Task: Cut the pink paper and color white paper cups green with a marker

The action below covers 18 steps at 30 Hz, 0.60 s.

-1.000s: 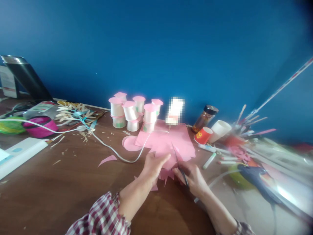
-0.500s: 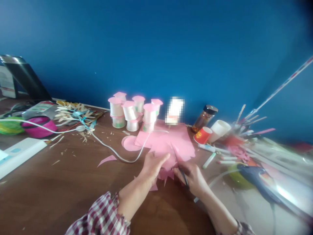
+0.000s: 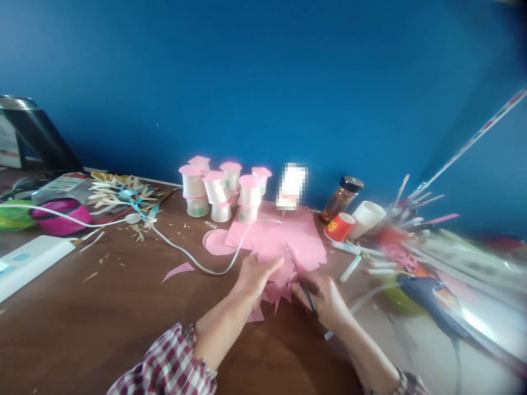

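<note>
My left hand [image 3: 254, 277] is closed on a piece of pink paper [image 3: 275, 270], its thumb lying on top. In my right hand [image 3: 325, 296] is a pair of scissors [image 3: 308, 297], with dark handles and thin blades pointing away from me over the paper. Their blades are blurred, so how far they are apart is unclear. Larger pink sheets [image 3: 298, 227] lie flat just beyond my hands. Jagged pink offcuts [image 3: 256, 314] rest on the table beneath and beside the left hand. Two overlapping pink paper discs [image 3: 220, 242] lie to the left.
Stacked white paper cups [image 3: 216, 189] with pink paper tops stand at the back. A white cable [image 3: 193, 259] crosses the table. To the right are a red cup [image 3: 340, 226], a lidded jar [image 3: 342, 197], markers [image 3: 349, 269] and a glue gun [image 3: 428, 299]. A power strip [image 3: 37, 260] sits left.
The whole view has shifted slightly, with things a little further left. Both hands keep nearly the same pose, still holding the pink paper and the scissors.
</note>
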Each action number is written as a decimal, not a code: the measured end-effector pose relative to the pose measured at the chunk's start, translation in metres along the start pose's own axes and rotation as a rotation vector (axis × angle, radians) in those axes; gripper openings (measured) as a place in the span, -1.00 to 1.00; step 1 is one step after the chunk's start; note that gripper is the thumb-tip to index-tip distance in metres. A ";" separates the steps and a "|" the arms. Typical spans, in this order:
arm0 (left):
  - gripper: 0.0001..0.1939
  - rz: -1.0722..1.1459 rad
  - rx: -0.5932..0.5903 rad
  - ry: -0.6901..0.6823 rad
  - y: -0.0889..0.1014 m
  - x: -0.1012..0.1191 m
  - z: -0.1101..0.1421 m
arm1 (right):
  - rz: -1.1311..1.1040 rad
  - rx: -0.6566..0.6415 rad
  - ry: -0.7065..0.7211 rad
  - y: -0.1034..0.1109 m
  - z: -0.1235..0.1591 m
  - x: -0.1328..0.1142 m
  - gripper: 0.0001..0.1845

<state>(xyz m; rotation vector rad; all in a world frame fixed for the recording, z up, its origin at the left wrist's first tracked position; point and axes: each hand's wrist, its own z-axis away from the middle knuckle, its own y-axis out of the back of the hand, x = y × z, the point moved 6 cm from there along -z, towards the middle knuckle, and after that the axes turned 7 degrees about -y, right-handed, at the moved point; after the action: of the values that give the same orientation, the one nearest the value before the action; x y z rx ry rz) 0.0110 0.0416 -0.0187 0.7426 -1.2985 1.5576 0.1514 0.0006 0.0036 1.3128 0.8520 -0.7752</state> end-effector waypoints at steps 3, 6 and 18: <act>-0.61 -0.008 -0.001 0.011 0.000 -0.001 -0.001 | 0.013 0.009 -0.003 0.000 0.000 0.001 -0.82; -0.61 -0.005 0.003 0.022 0.001 0.000 -0.001 | 0.029 0.023 -0.006 0.001 0.000 0.001 -0.80; -0.73 0.020 0.029 0.040 0.005 0.010 -0.002 | -0.120 0.158 -0.079 0.014 -0.003 0.006 -0.71</act>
<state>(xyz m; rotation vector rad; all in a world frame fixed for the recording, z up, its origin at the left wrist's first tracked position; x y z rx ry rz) 0.0033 0.0467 -0.0125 0.7151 -1.2599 1.6029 0.1664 0.0053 0.0046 1.3697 0.8252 -0.9989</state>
